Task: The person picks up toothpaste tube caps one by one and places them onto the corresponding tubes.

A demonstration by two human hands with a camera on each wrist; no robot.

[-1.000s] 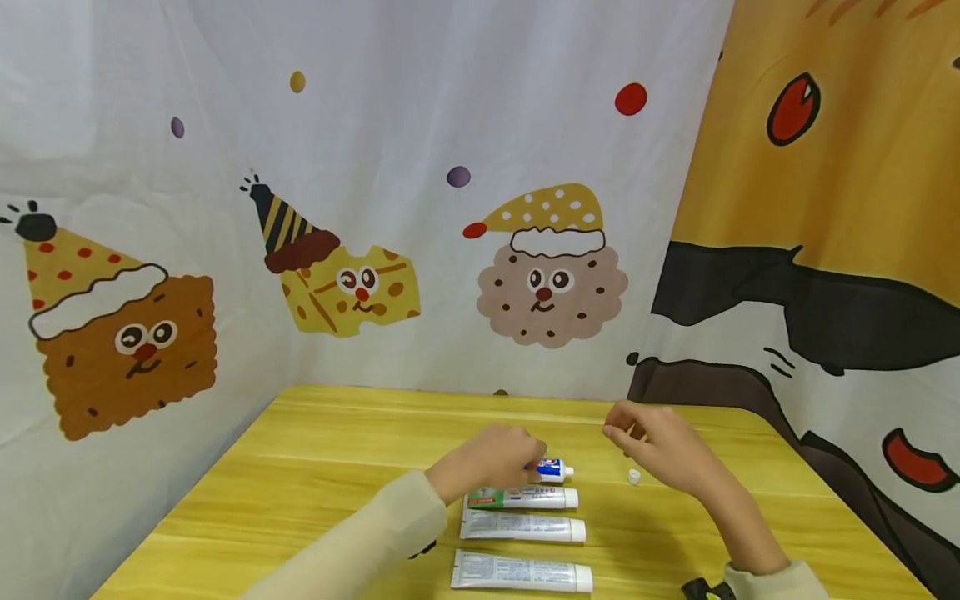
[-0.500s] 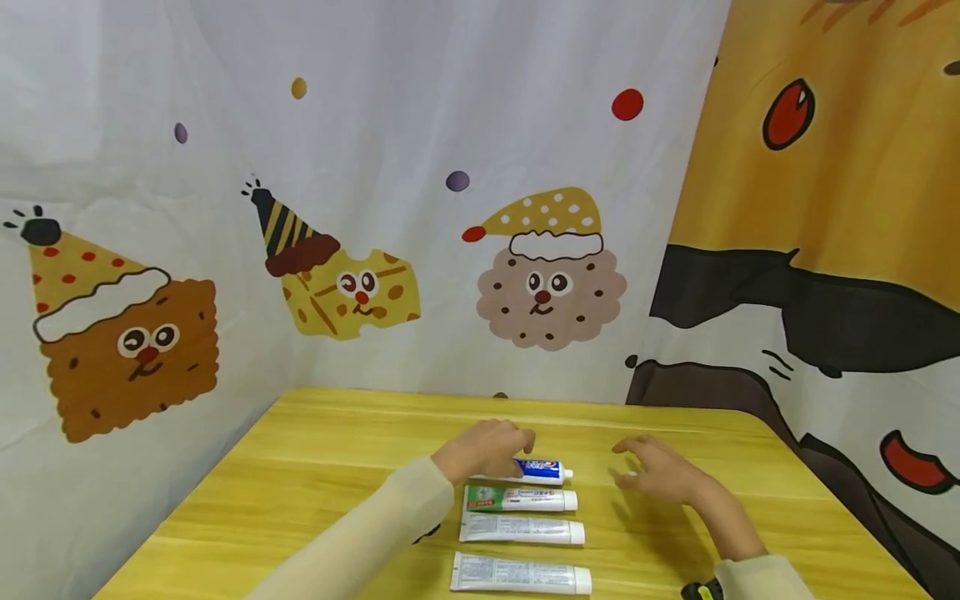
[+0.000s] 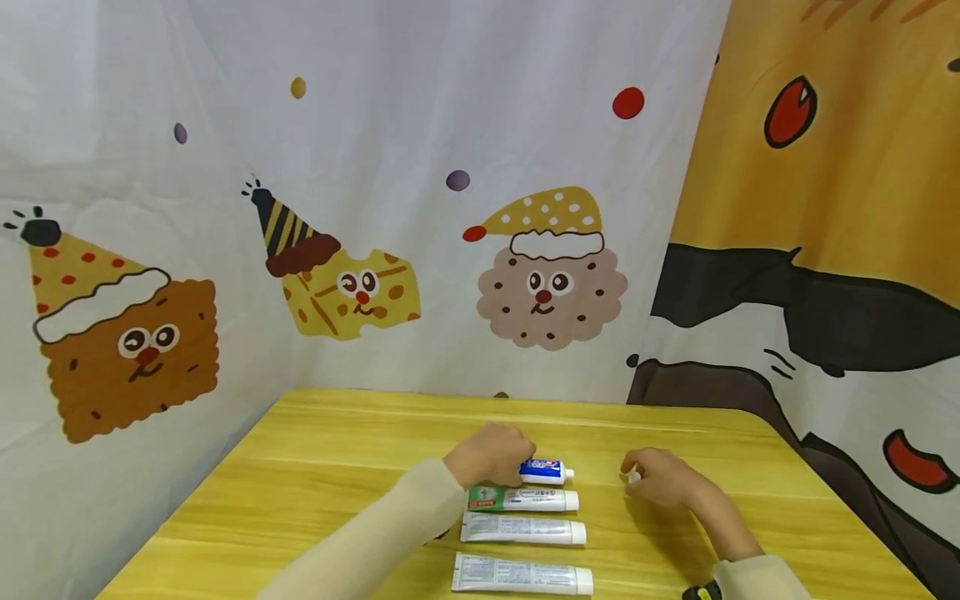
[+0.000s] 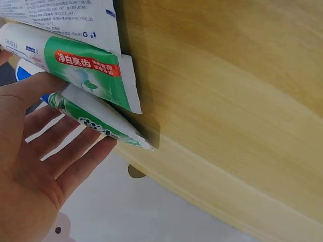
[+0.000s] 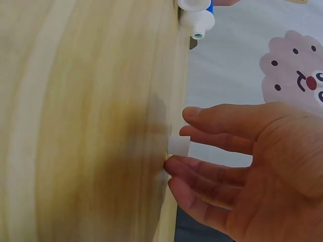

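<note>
My left hand (image 3: 491, 454) holds the farthest toothpaste tube (image 3: 543, 472), blue and white at its uncapped nozzle end. In the left wrist view, the thumb lies on one side of this tube (image 4: 96, 113) and the fingers on the other; its crimped end is green and white. A small white cap (image 5: 179, 145) stands on the table by the fingers of my right hand (image 5: 242, 161). The right thumb is apart from the cap, and the fingers are loosely bent around it. In the head view, the right hand (image 3: 663, 479) partly hides the cap.
Nearer on the wooden table (image 3: 337, 450) lie a green-and-white capped tube (image 3: 525, 500) and two white capped tubes, one in the middle (image 3: 521, 529) and one nearest (image 3: 521, 575), all in rough parallel. A printed curtain (image 3: 375, 167) hangs behind the table.
The right hand has come down to the cap, its fingers now around it. The left hand opened a little half a second ago and has closed again on the tube.
</note>
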